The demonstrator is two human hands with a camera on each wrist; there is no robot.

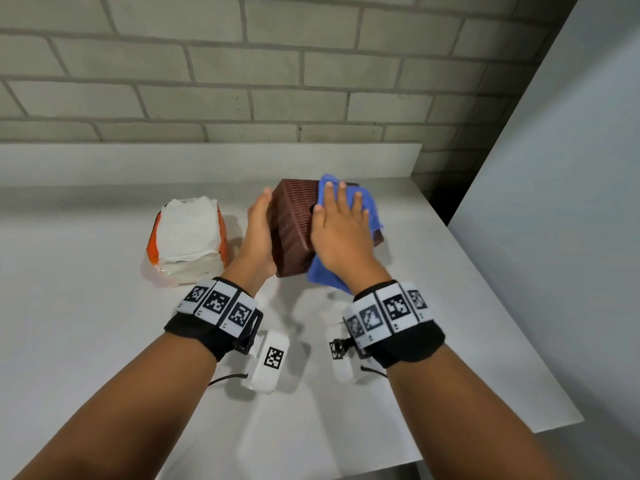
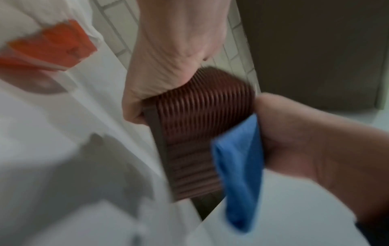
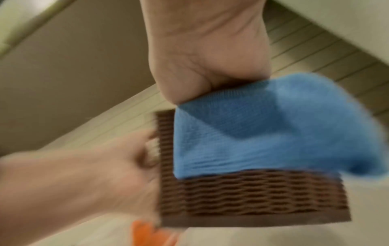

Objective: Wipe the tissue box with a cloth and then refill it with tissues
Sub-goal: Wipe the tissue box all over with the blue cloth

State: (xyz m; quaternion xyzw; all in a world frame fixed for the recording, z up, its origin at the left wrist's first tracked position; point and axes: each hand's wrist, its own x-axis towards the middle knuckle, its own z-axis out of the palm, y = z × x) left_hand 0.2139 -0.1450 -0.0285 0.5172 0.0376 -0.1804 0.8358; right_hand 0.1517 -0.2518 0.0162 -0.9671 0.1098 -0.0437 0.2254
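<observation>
The brown ribbed tissue box (image 1: 294, 223) is tipped up on the white table (image 1: 104, 341). My left hand (image 1: 258, 230) grips its left side, fingers curled round the far edge and mostly hidden. My right hand (image 1: 337, 226) lies flat with straight fingers, pressing a blue cloth (image 1: 325, 277) against the box's upper right face. In the blurred left wrist view the box (image 2: 189, 133) sits under my palm (image 2: 174, 58), with the cloth (image 2: 238, 174) hanging off its right edge. From the right wrist, the cloth (image 3: 252, 133) covers the box (image 3: 252, 199) top.
A white tissue pack (image 1: 188, 240) in an orange and clear wrapper lies left of the box, close to my left hand. A brick wall (image 1: 311, 81) stands behind the table. A grey panel (image 1: 571, 202) rises beyond the table's right edge.
</observation>
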